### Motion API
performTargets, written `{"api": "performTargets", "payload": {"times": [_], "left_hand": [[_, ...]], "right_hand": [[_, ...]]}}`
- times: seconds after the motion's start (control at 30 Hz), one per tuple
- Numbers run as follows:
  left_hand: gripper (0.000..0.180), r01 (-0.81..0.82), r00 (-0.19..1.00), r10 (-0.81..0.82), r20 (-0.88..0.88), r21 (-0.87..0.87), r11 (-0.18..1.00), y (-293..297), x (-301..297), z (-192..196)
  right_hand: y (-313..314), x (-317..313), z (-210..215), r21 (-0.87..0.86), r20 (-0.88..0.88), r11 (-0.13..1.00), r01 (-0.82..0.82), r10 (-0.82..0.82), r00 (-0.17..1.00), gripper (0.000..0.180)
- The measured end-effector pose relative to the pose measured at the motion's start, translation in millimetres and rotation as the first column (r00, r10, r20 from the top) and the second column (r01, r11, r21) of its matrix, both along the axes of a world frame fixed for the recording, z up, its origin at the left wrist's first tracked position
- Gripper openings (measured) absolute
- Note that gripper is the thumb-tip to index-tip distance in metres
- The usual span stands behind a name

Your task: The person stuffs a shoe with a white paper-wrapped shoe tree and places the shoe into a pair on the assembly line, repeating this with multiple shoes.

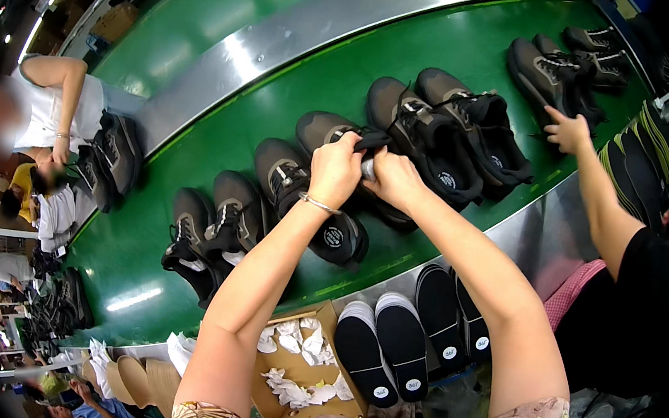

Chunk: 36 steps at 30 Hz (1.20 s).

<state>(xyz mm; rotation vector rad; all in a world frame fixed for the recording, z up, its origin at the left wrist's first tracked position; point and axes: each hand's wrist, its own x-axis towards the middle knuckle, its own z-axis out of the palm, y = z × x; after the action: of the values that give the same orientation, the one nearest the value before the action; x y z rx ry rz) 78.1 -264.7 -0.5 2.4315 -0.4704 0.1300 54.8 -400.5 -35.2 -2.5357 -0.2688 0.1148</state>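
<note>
Over the green conveyor belt, both my hands are on one dark brown and black lace-up shoe (317, 129). My left hand (334, 174), with a bracelet at the wrist, pinches the shoe's black tongue. Just beside it, my right hand (395, 180) is closed at the shoe's opening, where a small greyish patch shows by the fingers; I cannot make out what it is. Left of my hands stands a similar shoe (278, 160), its heel end showing past my left wrist. Another pair, with the nearer shoe (420, 128) unlaced-looking and black inside, stands to the right.
Black insoles (397, 342) stand below the belt, beside a cardboard box (265, 397) of crumpled white paper. At right, a co-worker's hand (565, 130) touches shoes near stacked insoles (637, 163). Across the belt at left, another person handles a pair of shoes (117, 153).
</note>
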Motion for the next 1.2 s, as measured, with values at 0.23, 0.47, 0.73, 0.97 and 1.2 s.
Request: {"api": "performTargets", "payload": {"times": [0.23,0.47,0.73,0.97,1.2], "left_hand": [[0.019,-0.021,0.999,0.017,0.028,0.140,0.990,0.8,-1.1,-2.8],[0.051,0.001,0.984,-0.002,-0.178,-0.003,1.000,25.8,0.2,12.9],[0.048,-0.051,0.979,0.123,0.163,-0.390,0.919,171.5,-131.7,166.3],[0.028,-0.427,0.884,0.457,-0.094,-0.559,0.711,352.6,-335.5,145.4],[0.034,-0.704,0.707,0.669,-0.229,-0.149,0.694,391.4,-482.4,45.7]], "right_hand": [[11.2,-0.7,-2.1,-0.047,-0.067,0.996,0.072,-0.075,0.995,0.046],[-10.6,-55.3,107.7,-0.016,0.127,0.984,0.175,-0.172,0.977,0.026],[61.3,-254.0,155.3,0.650,-0.088,0.682,0.337,-0.372,0.924,0.022],[268.6,-415.9,114.8,0.659,-0.318,0.752,0.020,0.255,0.913,0.021],[390.4,-447.0,76.5,0.360,-0.046,0.925,-0.125,0.151,0.987,0.044]]}}
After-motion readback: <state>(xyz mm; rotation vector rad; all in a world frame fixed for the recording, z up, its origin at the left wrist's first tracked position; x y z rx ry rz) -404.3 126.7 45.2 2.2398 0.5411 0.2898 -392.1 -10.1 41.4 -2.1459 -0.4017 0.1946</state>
